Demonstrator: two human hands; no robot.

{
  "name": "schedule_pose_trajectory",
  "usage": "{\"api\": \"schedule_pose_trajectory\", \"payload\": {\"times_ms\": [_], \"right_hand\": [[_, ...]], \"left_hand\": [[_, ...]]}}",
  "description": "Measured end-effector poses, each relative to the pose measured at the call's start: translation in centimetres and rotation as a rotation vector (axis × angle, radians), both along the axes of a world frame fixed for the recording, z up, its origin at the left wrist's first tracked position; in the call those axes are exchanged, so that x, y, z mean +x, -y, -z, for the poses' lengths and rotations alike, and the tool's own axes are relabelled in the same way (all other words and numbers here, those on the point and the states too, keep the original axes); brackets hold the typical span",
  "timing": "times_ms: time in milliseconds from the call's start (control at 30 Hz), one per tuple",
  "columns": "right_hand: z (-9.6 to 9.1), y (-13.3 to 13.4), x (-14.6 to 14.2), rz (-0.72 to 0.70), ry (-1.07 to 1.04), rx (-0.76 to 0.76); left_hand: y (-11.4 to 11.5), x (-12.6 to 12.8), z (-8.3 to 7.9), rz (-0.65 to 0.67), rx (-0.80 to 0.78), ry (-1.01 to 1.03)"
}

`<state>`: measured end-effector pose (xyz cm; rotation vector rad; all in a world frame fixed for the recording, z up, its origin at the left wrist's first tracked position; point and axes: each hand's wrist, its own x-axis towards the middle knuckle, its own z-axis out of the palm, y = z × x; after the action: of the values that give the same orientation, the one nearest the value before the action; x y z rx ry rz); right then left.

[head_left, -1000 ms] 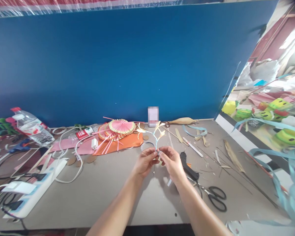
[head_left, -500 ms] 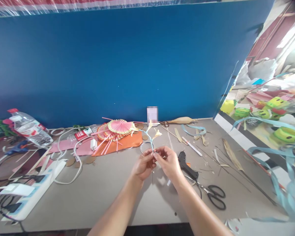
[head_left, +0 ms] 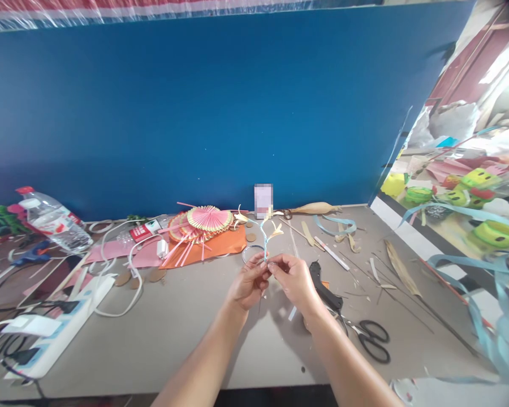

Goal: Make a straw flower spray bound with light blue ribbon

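Observation:
An artificial flower stem (head_left: 265, 243) stands upright between my hands, wrapped in light blue, with several cream blossoms (head_left: 277, 229) on its branching top. My left hand (head_left: 249, 284) is closed around its lower part, and a thin dark end shows beneath the fingers. Close against the stem's base, my right hand (head_left: 294, 281) pinches thumb and forefinger together; what lies between them is too small to make out. Just right of this hand lies a black glue gun (head_left: 326, 289), with black-handled scissors (head_left: 372, 339) beyond it.
Folded pink paper fans (head_left: 207, 219) lie on orange paper (head_left: 233, 240) behind my hands. A white power strip (head_left: 63, 328) with cables and a plastic bottle (head_left: 55, 220) are at left. Blue ribbon (head_left: 496, 305), dried husks (head_left: 401, 268) and thin sticks spread at right. A blue panel (head_left: 254, 102) closes the back.
The flower stem has turned and shifted slightly right, so its blossoms point differently. My right fingertips have moved a little to the right at its base.

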<state>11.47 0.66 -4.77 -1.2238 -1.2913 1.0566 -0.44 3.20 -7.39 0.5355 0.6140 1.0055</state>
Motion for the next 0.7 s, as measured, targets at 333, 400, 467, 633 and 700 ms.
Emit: {"api": "schedule_pose_trajectory", "payload": {"times_ms": [333,400,467,633,700], "right_hand": [[-0.2,0.1,0.0,0.032,0.057,0.006],[-0.2,0.0,0.0,0.077,0.062,0.0],[-0.2,-0.1,0.0,0.128,0.064,0.0],[-0.5,-0.3,-0.1,0.211,0.059,-0.014],[-0.5,-0.3,-0.1,0.237,0.074,-0.024]], "left_hand": [[0.0,0.1,-0.3,0.052,0.013,-0.06],[0.2,0.3,-0.5,0.032,0.05,-0.127],[0.5,0.4,-0.8,0.002,0.107,-0.191],[1.4,1.0,-1.4,-0.089,0.175,-0.293],[1.7,1.4,-1.3,-0.149,0.173,-0.354]]}}
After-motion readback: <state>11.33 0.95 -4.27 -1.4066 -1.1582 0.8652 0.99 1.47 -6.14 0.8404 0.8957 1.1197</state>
